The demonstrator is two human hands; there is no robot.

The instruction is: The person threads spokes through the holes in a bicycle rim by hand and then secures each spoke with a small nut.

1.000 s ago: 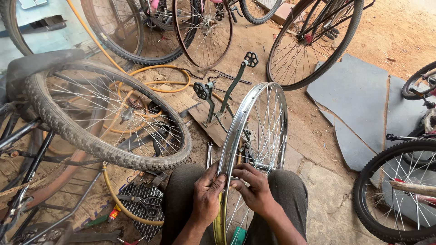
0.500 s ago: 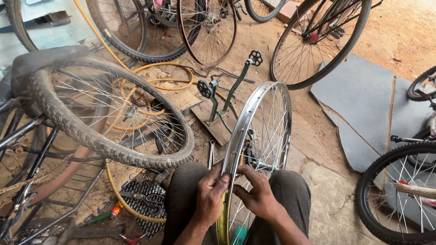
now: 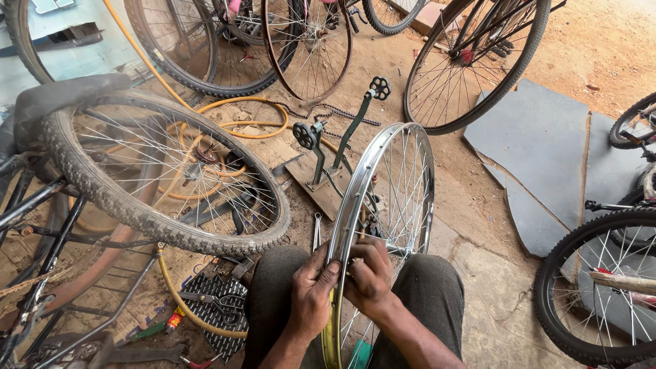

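A bare chrome bicycle rim (image 3: pixel 393 147) with spokes stands upright between my knees. My left hand (image 3: pixel 311 295) grips the near part of the rim from the left side. My right hand (image 3: pixel 369 275) presses on the rim's inner edge from the right, with the fingers curled around a small part that I cannot make out. Both hands touch each other over the rim. A yellow-green strip runs along the rim below my hands.
A tyred wheel (image 3: pixel 160 174) on an upturned bicycle stands at left. A green truing stand (image 3: pixel 328 160) sits beyond the rim. Orange hose (image 3: pixel 246 126), pliers (image 3: pixel 212 301) on a black mat, more wheels at the back and right, and grey sheets (image 3: pixel 547 150) lie around.
The hands stay on the rim, their fingers shifting slightly. The view has tilted a little, so the scene sits marginally lower and to the right.
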